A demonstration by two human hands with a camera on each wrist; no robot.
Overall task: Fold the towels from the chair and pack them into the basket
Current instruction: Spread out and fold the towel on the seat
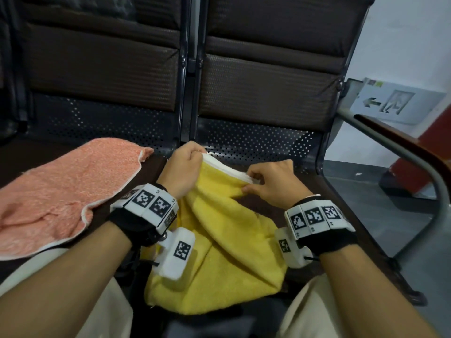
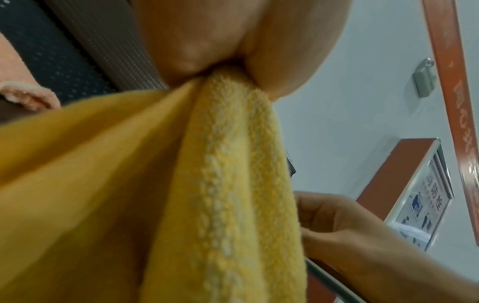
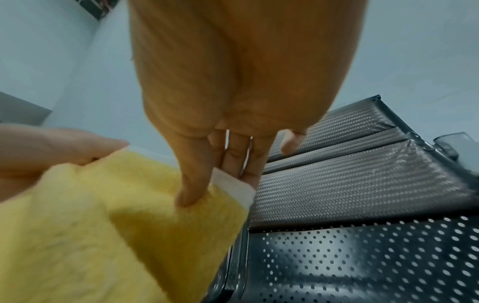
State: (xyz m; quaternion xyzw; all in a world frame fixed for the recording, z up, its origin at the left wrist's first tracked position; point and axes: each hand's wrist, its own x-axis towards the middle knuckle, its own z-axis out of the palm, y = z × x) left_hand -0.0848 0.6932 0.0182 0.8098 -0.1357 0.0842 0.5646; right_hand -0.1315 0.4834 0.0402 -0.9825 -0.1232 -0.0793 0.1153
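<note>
A yellow towel (image 1: 219, 259) with a white hem hangs bunched over the front of the right seat and between my knees. My left hand (image 1: 188, 158) grips one end of its top edge, fingers curled round the hem. My right hand (image 1: 258, 182) pinches the same hem farther right, thumb against fingers. In the left wrist view the yellow towel (image 2: 220, 184) runs straight out of my closed fist. In the right wrist view my thumb presses the yellow towel (image 3: 116, 215) at its white corner. A pink towel (image 1: 61, 191) lies spread on the left seat. No basket is in view.
A row of dark seats (image 1: 263, 142) with perforated metal and padded backrests faces me. A metal armrest (image 1: 400, 152) curves along the right side. Beyond it is grey floor and a wall with an exit sign (image 1: 395, 103).
</note>
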